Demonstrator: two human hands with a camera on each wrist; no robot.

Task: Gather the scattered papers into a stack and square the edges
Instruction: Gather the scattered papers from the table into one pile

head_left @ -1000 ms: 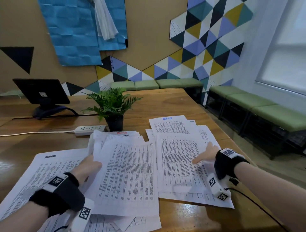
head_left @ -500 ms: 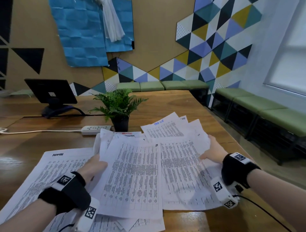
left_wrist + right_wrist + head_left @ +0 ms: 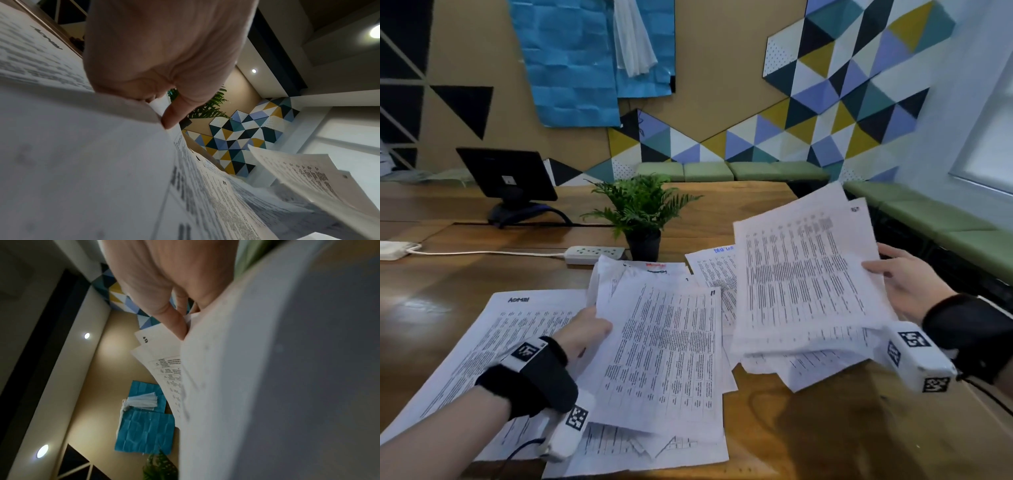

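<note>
Printed white papers lie scattered over the wooden table (image 3: 825, 445). My right hand (image 3: 904, 284) grips the right edge of a bunch of sheets (image 3: 801, 281) and holds it tilted above the table; in the right wrist view its thumb (image 3: 174, 321) presses on those sheets (image 3: 267, 386). My left hand (image 3: 585, 332) pinches the left edge of a middle pile (image 3: 664, 349), thumb (image 3: 174, 113) on top of the paper (image 3: 82, 162). A large sheet (image 3: 493, 342) lies flat at the left. Another sheet with a blue heading (image 3: 715, 270) lies between the piles.
A small potted fern (image 3: 640, 212) and a white power strip (image 3: 592, 254) with its cord stand just behind the papers. A dark monitor (image 3: 506, 174) sits at the back left. Green benches (image 3: 945, 226) run along the right wall beyond the table's edge.
My right hand went from pressing flat on the right pile to gripping its edge and lifting the sheets up off the table. My left hand stayed at the middle pile's edge.
</note>
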